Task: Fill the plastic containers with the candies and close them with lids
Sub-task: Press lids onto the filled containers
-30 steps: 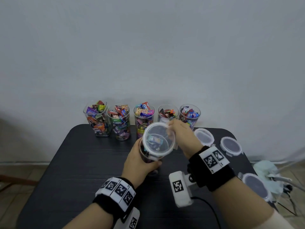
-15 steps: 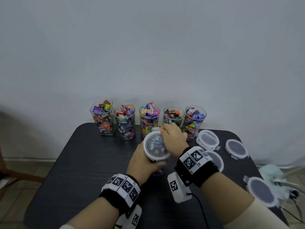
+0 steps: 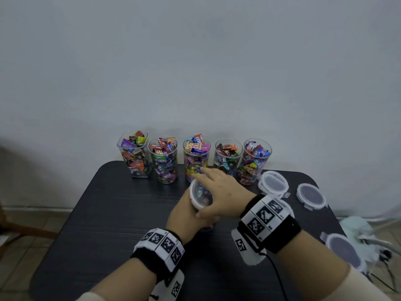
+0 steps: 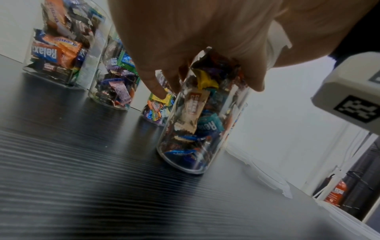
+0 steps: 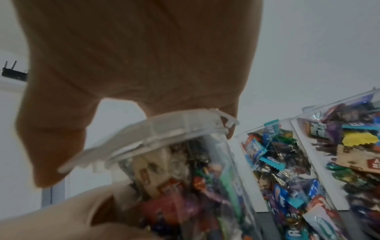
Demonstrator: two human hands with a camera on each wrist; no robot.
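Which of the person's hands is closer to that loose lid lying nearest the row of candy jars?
Right. The right hand lies just beside the loose lid; the left hand sits farther away, gripping the container.

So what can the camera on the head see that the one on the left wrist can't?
Only the head view shows the five open containers lined up by the wall, four loose lids on the table's right side, and the right hand pressing a lid onto the held container.

Only the left wrist view shows that container's base standing on the table, and a red extinguisher far off.

Both show the left hand gripping the candy-filled container on the dark table.
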